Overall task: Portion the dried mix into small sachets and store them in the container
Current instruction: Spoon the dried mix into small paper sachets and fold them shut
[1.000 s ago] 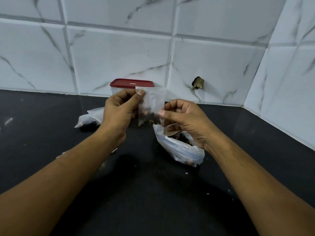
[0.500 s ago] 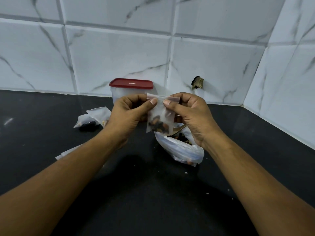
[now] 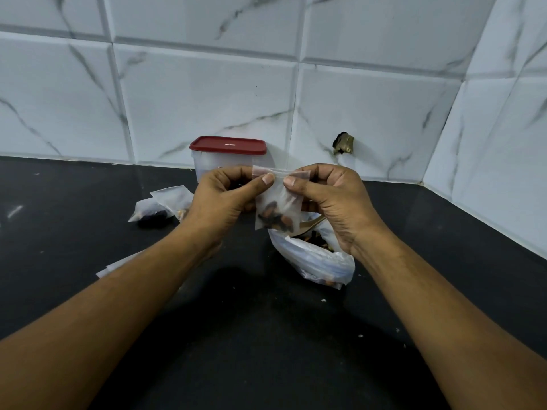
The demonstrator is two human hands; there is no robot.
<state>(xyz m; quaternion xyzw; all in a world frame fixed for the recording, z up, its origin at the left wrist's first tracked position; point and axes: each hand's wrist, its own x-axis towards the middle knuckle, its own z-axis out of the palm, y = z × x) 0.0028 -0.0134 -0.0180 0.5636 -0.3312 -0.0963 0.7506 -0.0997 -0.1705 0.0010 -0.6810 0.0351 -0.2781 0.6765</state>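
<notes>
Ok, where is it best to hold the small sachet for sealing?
Pinch the small sachet at its flat top strip, one hand from each side, as the left hand and right hand do. It hangs upright with the mix at the bottom, so the top is empty.

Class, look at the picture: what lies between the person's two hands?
In the head view, the small sachet, pinched at its top by the left hand and right hand.

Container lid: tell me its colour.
Dark red. The lid shows best in the head view, closed on the container by the wall.
</notes>
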